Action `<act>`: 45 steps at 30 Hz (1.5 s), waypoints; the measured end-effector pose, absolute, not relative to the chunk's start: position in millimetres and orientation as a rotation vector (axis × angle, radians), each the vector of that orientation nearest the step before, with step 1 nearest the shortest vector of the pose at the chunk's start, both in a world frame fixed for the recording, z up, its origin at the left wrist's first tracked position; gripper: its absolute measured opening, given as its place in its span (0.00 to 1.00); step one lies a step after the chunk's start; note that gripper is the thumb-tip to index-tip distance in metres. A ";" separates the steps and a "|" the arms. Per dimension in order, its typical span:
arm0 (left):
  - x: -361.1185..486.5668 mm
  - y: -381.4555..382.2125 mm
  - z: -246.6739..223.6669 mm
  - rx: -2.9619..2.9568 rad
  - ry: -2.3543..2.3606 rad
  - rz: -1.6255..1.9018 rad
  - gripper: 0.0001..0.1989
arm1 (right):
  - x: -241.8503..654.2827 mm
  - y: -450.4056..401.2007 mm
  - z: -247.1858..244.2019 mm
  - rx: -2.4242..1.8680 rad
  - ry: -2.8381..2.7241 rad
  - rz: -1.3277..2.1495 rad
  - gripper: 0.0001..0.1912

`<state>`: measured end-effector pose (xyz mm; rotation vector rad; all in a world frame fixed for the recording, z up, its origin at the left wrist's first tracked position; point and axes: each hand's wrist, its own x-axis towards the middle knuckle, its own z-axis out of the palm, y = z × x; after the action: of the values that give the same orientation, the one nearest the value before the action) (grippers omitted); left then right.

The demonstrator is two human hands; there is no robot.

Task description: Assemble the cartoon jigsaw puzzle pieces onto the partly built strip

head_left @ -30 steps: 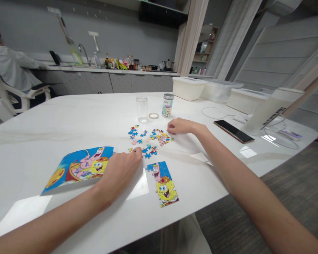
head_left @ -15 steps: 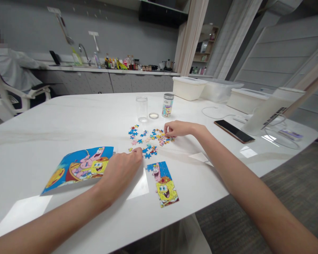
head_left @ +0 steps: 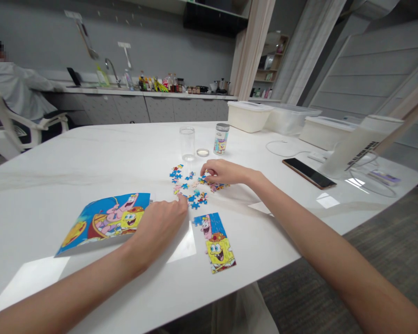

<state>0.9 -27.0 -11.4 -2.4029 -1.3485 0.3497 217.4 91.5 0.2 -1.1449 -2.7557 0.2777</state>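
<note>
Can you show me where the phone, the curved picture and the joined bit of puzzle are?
Phone (head_left: 309, 173): head view, on its dark screen.
Curved picture (head_left: 106, 220): head view, near the middle of its printed side.
Joined bit of puzzle (head_left: 217, 246): head view, on the yellow character's face.

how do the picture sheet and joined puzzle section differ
The picture sheet is bowed; the joined puzzle section lies flat. The sheet is larger than the section. The sheet's visible edges are smooth; the section's left edge is jagged. Both bear blue, yellow and pink cartoon printing.
</note>
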 end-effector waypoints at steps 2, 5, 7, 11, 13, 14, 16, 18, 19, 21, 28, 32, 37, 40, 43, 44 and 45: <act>0.9 -27.7 -10.5 -2.406 -1.346 0.360 0.23 | 206.1 84.5 -1.2 -1.075 -2.794 0.306 0.13; 1.5 -28.5 -9.2 -2.405 -1.345 0.362 0.21 | 195.6 77.1 -4.1 -1.094 -2.813 0.317 0.11; 1.8 -28.3 -9.5 -2.406 -1.356 0.364 0.21 | 192.6 75.2 -6.2 -1.118 -2.787 0.303 0.09; 1.7 -26.8 -12.1 -2.413 -1.389 0.338 0.19 | 191.3 76.3 -9.5 -1.146 -2.739 0.286 0.05; 1.7 -26.3 -12.7 -2.409 -1.387 0.328 0.18 | 191.7 77.9 -10.5 -1.113 -2.728 0.269 0.04; 1.7 -26.2 -12.6 -2.408 -1.383 0.332 0.18 | 192.2 78.8 -10.9 -1.082 -2.730 0.260 0.04; 2.0 -26.4 -11.7 -2.405 -1.374 0.344 0.18 | 193.3 80.1 -11.2 -1.016 -2.740 0.250 0.04; 2.4 -26.9 -10.3 -2.402 -1.374 0.357 0.19 | 194.5 80.5 -10.9 -0.978 -2.752 0.261 0.05; 2.7 -27.3 -9.6 -2.401 -1.376 0.360 0.19 | 194.9 80.3 -10.5 -0.976 -2.755 0.268 0.06; 3.2 -28.0 -8.6 -2.400 -1.382 0.357 0.19 | 195.5 79.0 -9.2 -0.994 -2.753 0.274 0.07; 3.6 -29.1 -8.1 -2.401 -1.405 0.368 0.19 | 197.1 74.2 -3.1 -1.006 -2.756 0.251 0.11; 3.2 -28.7 -8.8 -2.403 -1.379 0.370 0.19 | 197.4 74.8 -3.2 -1.006 -2.764 0.245 0.08; 2.7 -27.6 -9.4 -2.396 -1.368 0.378 0.19 | 195.5 77.9 -6.2 -1.005 -2.744 0.254 0.09; 2.4 -27.6 -10.0 -2.399 -1.370 0.378 0.19 | 195.5 79.3 -5.8 -1.012 -2.746 0.271 0.10; 2.3 -27.8 -11.2 -2.394 -1.361 0.369 0.19 | 196.2 79.5 -4.3 -1.022 -2.758 0.286 0.10; 2.2 -27.8 -11.6 -2.390 -1.354 0.361 0.19 | 196.4 79.4 -4.0 -1.022 -2.763 0.288 0.10; 2.2 -27.8 -12.0 -2.388 -1.346 0.355 0.20 | 196.5 79.2 -3.9 -1.020 -2.767 0.290 0.11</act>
<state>2.2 -27.8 -12.0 -2.3880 -1.3456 0.3551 196.5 79.2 -3.9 -1.0204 -2.7671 0.2895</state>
